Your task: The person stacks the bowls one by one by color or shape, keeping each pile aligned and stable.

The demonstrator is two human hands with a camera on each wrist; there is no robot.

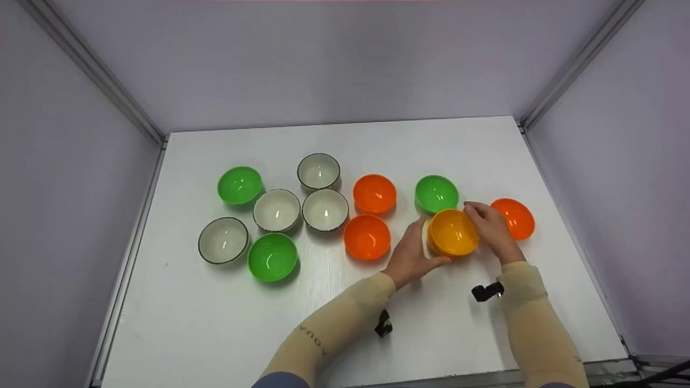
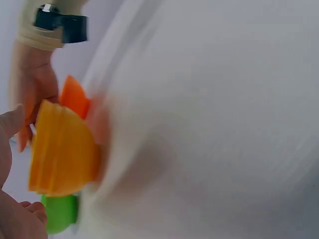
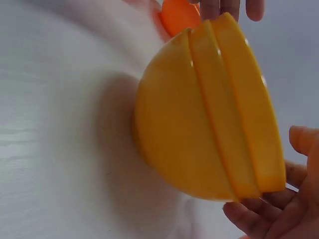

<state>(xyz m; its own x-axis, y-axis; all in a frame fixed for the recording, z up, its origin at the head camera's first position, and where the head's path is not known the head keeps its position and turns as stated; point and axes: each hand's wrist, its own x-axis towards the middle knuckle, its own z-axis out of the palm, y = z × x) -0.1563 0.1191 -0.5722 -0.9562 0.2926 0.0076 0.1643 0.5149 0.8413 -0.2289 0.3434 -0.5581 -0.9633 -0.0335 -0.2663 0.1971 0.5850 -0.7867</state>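
Pale walls in metal frames close in our white worktop (image 1: pixel 215 328) on the left, the right and the far side. Near its right side we have a nested stack of yellow bowls (image 1: pixel 454 233); whether its base touches the worktop we cannot tell. Our right hand (image 1: pixel 489 229) pinches its rim, while our left hand (image 1: pixel 411 256) is spread beside it, thumb and fingers apart. A green bowl (image 1: pixel 436 194) crowds the stack's far side, and an orange bowl (image 1: pixel 517 218) sits to the right, partly hidden by our right hand. Left of the stack we see two more orange bowls (image 1: pixel 367 237), one beyond the other. Farther left stand four dark-rimmed pale bowls (image 1: pixel 325 210) and two other green bowls (image 1: pixel 273 257), all upright.
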